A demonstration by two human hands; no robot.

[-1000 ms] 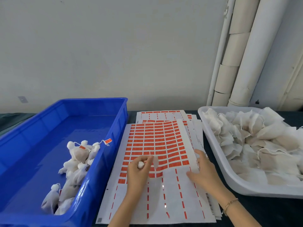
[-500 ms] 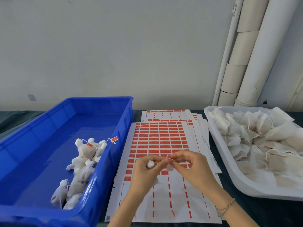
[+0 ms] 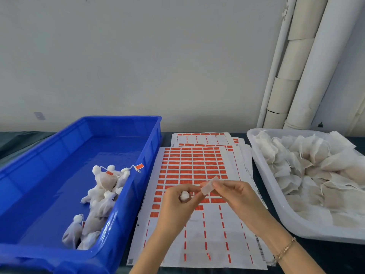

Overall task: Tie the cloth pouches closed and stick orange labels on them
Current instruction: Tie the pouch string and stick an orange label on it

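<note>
left grip (image 3: 175, 207) holds pouch (image 3: 184, 196), tied pouches (image 3: 106, 181) in blue bin (image 3: 120, 222)

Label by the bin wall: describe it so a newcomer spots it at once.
Find the blue bin on the left, then the pouch pile by its right wall. One orange label rests high on that wall at the end of a white string, apart from the pile.
</note>
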